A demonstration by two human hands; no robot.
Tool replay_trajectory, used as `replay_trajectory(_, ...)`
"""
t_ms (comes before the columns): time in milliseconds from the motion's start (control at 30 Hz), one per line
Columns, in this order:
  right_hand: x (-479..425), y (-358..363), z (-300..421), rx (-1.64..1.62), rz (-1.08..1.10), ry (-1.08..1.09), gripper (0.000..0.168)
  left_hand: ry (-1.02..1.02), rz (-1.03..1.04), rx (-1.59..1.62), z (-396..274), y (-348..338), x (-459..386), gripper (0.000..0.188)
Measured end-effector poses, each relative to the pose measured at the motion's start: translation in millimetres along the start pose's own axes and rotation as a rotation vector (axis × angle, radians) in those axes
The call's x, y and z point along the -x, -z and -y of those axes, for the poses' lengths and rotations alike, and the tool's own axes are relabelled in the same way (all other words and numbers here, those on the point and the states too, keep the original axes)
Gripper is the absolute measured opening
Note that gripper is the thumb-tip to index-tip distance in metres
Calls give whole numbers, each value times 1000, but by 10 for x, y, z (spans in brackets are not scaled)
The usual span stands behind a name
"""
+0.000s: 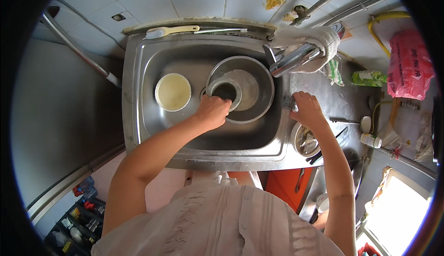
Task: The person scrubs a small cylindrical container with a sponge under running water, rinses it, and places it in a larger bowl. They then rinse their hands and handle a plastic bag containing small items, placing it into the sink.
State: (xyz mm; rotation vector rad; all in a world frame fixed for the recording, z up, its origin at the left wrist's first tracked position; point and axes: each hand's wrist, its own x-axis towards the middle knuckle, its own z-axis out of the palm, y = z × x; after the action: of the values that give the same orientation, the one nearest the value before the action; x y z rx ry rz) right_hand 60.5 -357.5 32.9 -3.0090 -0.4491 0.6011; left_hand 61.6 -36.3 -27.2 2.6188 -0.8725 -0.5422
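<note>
My left hand (214, 112) grips the rim of a small round metal bowl (237, 88), tilted over a larger stainless steel basin (269, 93) in the sink. Cloudy liquid (248, 82) lies in the basin's bottom. In my right hand (307, 108) is a grey steel-wool scrubber (288, 102), held at the sink's right rim. A white-rimmed round bowl (173, 92) with pale yellowish contents stands in the sink's left part. The chrome faucet (295, 60) points towards the basin, with a whitish cloth (329, 48) around its base.
The steel sink (208, 164) has a yellow-handled brush (173, 30) and a white toothbrush (222, 31) on its back ledge. Right of it are a round container with utensils (299, 145), a green packet (367, 78), a white-capped bottle (370, 140) and a hanging pink plastic bag (409, 65).
</note>
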Motion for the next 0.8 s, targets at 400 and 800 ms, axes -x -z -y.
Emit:
replay_trajectory(400,5,-32,787,-437,-2,31,49,-26,3,39,-110,244,259,12)
replay_trajectory(800,-184,-698,1330,-1626,233,-161,61,-207,582,-137,-254,993,421,25)
